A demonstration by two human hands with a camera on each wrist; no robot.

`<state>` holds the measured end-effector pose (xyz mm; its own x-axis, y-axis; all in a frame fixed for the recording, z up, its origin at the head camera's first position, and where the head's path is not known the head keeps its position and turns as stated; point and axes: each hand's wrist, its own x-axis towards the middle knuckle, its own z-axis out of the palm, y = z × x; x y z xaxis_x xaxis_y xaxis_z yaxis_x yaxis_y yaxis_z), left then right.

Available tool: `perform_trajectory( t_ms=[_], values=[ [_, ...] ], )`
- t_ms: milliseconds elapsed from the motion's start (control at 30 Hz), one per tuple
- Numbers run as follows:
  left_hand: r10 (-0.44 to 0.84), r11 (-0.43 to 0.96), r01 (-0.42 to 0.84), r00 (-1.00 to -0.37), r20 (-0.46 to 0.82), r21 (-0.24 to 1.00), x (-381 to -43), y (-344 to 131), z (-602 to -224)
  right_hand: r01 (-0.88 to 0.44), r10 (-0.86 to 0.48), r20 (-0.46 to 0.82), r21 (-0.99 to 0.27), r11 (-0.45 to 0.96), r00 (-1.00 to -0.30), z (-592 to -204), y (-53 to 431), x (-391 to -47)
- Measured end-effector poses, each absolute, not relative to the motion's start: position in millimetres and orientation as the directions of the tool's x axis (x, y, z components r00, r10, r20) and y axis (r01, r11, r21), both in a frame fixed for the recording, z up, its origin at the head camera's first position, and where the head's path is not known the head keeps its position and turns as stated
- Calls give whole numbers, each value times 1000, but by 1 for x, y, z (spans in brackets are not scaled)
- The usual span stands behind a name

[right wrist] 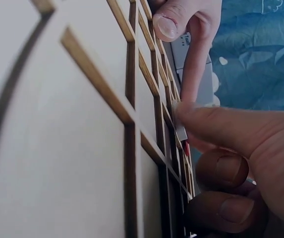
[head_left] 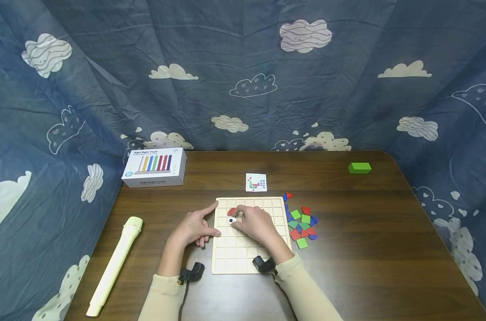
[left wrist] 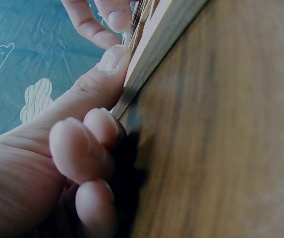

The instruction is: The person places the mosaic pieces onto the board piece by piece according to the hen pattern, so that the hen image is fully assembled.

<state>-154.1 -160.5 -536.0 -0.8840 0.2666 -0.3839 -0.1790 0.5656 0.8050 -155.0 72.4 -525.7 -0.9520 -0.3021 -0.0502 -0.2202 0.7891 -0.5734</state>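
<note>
A wooden grid board [head_left: 225, 266] lies on the table with its square cells facing up. My left hand [head_left: 192, 228] braces its left edge, index finger and thumb spread straight; in the left wrist view the thumb [left wrist: 94, 77] touches the board's side [left wrist: 154, 49] and other fingers are curled. Over the board's upper left cells, my right hand [head_left: 256, 222] pinches a white piece with a black dot [head_left: 232, 220] between thumb and fingers. Just above that piece sits a red curved piece [head_left: 231, 211] in the grid. The right wrist view mostly hides the pinched piece behind the thumb [right wrist: 221, 126].
Right of the board lie several loose green, red and blue pieces [head_left: 302, 243]. A small picture card [head_left: 256, 182] is behind it. Further out are a white box [head_left: 154, 167], a pale yellow baton-like stick [head_left: 114, 266] and a green block [head_left: 359, 168]. A cloud-print curtain [head_left: 253, 107] hangs behind.
</note>
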Motion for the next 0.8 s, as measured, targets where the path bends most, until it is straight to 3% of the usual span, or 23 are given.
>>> perform_trajectory(
  t_ms=[567, 800],
  values=[
    [261, 566, -185, -884, -388, 803, -153, -160, -534, -244, -306, -25, -547, 801, -952, -528, 70, -154],
    [239, 577, -202, -885, -400, 791, -153, -158, -533, -159, -238, -57, -593, 789, -970, -512, 90, -159]
  ],
)
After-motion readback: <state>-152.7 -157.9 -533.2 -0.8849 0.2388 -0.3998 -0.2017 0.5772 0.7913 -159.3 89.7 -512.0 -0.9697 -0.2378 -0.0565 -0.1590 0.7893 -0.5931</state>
